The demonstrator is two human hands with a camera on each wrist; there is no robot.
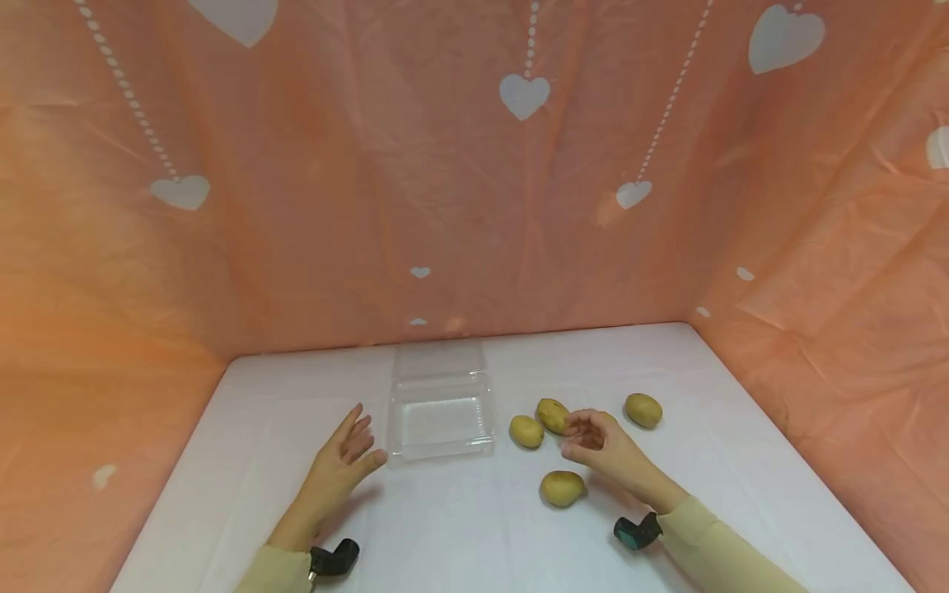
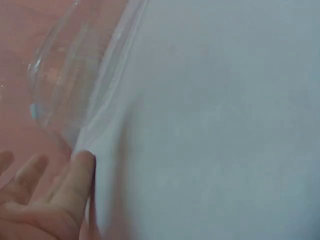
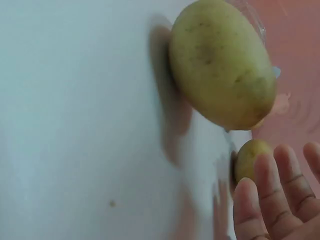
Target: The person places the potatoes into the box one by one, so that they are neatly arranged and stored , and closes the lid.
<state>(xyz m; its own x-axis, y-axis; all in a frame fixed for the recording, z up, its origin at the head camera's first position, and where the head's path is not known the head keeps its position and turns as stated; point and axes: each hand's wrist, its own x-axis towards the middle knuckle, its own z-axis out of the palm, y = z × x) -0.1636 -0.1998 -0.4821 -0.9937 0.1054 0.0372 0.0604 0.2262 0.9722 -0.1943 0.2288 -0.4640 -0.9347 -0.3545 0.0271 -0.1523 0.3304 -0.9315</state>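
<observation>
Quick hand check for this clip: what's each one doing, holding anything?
Left hand: open, holding nothing, beside the clear container.
Right hand: open, fingers loosely bent, holding nothing, among the potatoes.

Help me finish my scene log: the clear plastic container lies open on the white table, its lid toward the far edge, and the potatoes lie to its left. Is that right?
Not quite: the potatoes lie to the right of the clear plastic container, as the head view shows. The rest stands: it lies open on the white table.
</observation>
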